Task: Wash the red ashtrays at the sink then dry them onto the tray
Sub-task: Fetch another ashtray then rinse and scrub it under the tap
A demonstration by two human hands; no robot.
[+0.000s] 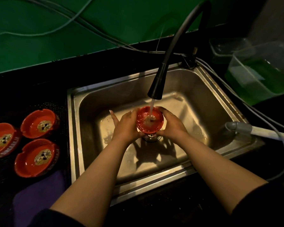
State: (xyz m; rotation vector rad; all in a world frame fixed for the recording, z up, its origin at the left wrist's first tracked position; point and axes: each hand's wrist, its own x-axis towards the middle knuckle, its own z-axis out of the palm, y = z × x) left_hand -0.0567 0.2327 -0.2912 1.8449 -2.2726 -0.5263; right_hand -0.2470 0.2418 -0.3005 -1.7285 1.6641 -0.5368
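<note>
I am rinsing one round red glass ashtray over the middle of the steel sink, right under the stream from the black pull-down tap. My left hand and right hand are cupping its sides, fingers curled round the rim. Three more red ashtrays are sitting on the dark tray at the left. Next, I judge, I should tip the water out and carry it left without letting the wet glass slip.

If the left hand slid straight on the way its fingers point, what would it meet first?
Probably the back wall of the sink. The left hand, cupping the ashtray, points up and away over the basin floor with nothing else visible ahead, though depth is hard to judge.
</note>
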